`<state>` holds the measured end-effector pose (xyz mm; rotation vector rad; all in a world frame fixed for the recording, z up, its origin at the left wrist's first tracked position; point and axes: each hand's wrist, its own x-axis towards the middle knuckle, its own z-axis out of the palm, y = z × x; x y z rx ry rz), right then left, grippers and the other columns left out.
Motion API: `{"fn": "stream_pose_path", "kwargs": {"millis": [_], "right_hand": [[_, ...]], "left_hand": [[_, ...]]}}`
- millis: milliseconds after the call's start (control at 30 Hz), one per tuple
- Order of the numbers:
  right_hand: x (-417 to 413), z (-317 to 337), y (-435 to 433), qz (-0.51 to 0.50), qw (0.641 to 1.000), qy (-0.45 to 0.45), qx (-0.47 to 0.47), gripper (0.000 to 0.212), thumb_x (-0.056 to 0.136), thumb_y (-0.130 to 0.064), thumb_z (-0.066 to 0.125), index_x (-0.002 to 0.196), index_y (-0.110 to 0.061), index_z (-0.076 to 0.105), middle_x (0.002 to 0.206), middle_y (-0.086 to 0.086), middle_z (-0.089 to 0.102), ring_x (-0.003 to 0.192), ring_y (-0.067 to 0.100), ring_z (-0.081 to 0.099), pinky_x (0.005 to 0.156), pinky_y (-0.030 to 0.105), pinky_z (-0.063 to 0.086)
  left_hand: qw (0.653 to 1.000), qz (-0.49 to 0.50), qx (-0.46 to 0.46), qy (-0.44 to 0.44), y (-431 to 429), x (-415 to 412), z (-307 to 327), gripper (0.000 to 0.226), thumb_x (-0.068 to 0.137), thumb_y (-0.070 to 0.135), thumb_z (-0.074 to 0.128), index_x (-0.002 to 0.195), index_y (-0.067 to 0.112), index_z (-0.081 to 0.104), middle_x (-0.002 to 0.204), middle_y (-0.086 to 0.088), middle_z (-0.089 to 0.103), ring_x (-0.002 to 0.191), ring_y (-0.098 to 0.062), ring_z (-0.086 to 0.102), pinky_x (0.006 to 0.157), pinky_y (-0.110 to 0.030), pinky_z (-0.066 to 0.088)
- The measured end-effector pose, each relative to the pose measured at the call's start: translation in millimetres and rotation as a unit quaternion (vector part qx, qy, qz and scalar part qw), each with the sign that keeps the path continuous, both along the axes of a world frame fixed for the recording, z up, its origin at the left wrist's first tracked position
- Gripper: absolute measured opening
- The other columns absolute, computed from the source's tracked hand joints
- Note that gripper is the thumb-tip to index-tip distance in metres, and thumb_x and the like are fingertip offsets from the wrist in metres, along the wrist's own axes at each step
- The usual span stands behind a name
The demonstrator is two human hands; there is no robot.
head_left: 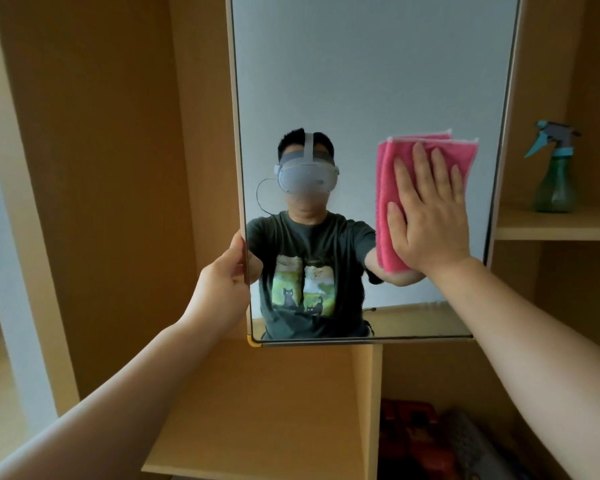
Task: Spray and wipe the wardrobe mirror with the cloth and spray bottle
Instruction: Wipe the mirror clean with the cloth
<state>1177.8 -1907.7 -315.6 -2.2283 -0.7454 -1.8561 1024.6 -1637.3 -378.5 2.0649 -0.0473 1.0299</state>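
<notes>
Forearms: the bare left forearm (118, 393) and right forearm (534, 334) are reaching up from the bottom corners of the view toward the glass.
Left hand: the left hand (222, 285) is curling round the left edge of the mirror (361, 81), low down; its grip is holding the frame, with the fingertips showing in the reflection.
Right hand: the right hand (430, 216) is pressing flat, fingers straight and slightly spread, its grip wide and clasping nothing.
Cloth: the pink folded cloth (388, 188) is lying against the glass under that palm, near the mirror's right edge, sticking out above and to the left of the hand.
Mirror surface: it is reflecting a pale wall and the person's dark printed T-shirt; a yellow corner guard (254, 342) is capping its lower left corner.
Spray bottle: the green spray bottle (555, 171) with its blue trigger head is standing upright on a wardrobe shelf (551, 226) right of the mirror, apart from both hands.
Room: light-brown wooden panels are surrounding the mirror; a wooden board (274, 410) is jutting out below it; dark red things (416, 441) are sitting in the lower right compartment, too blurred to name.
</notes>
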Motion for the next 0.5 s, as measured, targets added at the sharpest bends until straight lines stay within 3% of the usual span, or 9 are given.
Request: {"fn": "stream_pose_path", "kwargs": {"millis": [133,267,500], "right_hand": [[4,-20,-6,-0.003,0.999,0.014,0.029,0.060,0.100,-0.041,0.020,0.155,-0.017,0.012,0.161,0.014,0.015,0.149,0.034,0.009,0.121,0.049,0.002],[9,-49,-18,-0.006,0.999,0.020,0.048,0.060,0.101,-0.041,0.017,0.156,-0.019,0.005,0.161,0.009,0.004,0.149,0.031,0.003,0.121,0.050,0.003],[14,-125,-50,-0.035,0.996,0.072,0.049,0.063,0.101,-0.042,0.016,0.156,-0.015,0.003,0.161,0.013,0.003,0.149,0.032,0.000,0.121,0.050,0.002]], "left_hand": [[1.000,-0.002,0.013,-0.011,5,3,-3,0.086,0.090,-0.008,0.042,0.116,0.074,0.034,0.098,0.009,0.063,0.095,-0.001,0.062,0.095,-0.022,0.046],[1.000,-0.016,0.004,-0.003,10,8,-7,0.061,0.093,-0.004,0.040,0.129,0.046,0.044,0.095,0.002,0.064,0.095,-0.011,0.065,0.096,-0.031,0.048],[1.000,-0.027,0.007,0.003,14,10,-6,0.039,0.097,0.006,0.036,0.127,0.027,0.049,0.090,-0.003,0.064,0.092,-0.017,0.066,0.099,-0.041,0.047]]}}
